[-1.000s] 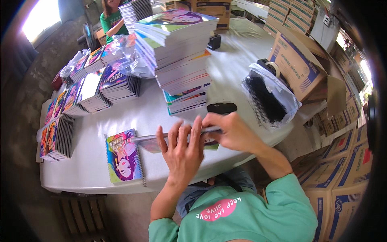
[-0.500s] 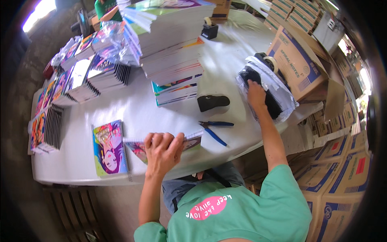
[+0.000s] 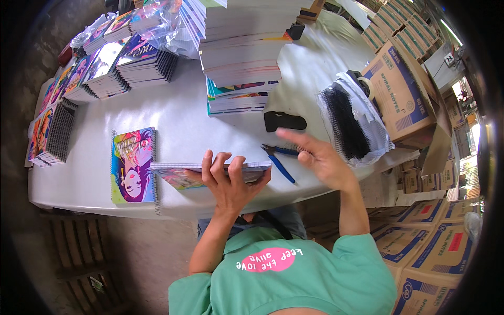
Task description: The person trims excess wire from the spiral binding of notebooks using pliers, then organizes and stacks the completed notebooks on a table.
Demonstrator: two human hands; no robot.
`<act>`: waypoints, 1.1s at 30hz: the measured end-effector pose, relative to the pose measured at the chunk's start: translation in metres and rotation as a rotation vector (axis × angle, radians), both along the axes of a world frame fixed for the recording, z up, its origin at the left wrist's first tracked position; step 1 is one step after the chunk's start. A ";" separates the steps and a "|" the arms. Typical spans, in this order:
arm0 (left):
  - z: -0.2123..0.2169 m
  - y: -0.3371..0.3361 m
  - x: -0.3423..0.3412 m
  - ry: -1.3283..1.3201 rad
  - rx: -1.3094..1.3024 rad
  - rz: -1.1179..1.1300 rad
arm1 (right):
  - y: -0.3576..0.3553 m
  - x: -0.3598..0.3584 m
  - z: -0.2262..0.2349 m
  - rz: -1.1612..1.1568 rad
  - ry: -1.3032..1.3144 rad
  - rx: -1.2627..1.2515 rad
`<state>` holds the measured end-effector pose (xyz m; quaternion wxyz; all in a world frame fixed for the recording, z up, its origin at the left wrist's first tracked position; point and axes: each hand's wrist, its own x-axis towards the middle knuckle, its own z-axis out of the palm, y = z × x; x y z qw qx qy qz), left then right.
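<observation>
Left hand grip: fingers curled over the top of an unbound notebook block, holding it on edge at the near edge of the counter. Right hand grip: wide, fingers spread, holding nothing, hovering above the blue-handled pliers, which lie flat near the counter's near-right edge.

Open room: bare counter between the block and the tall stack, running left toward the middle. Near edge is tight, the block sits right on it.

Around:
- finished spiral notebook, bright cartoon cover, flat just left of the block, close to the near edge
- black oblong tool just beyond the pliers
- tall stack of notebooks at counter centre-far, blocks reach straight ahead
- clear bag of black spiral coils at the right edge, partly overhanging, just right of the right hand
- open cardboard carton beyond the bag, off the right edge
- low piles of bound notebooks far left, more along the left edge
- stacked cartons on the floor to the right
</observation>
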<state>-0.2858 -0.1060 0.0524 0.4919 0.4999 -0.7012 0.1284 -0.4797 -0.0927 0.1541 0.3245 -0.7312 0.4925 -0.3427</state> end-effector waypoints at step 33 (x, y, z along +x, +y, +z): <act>0.023 0.015 0.032 -0.035 0.115 0.014 | 0.008 0.027 -0.018 0.066 0.096 -0.150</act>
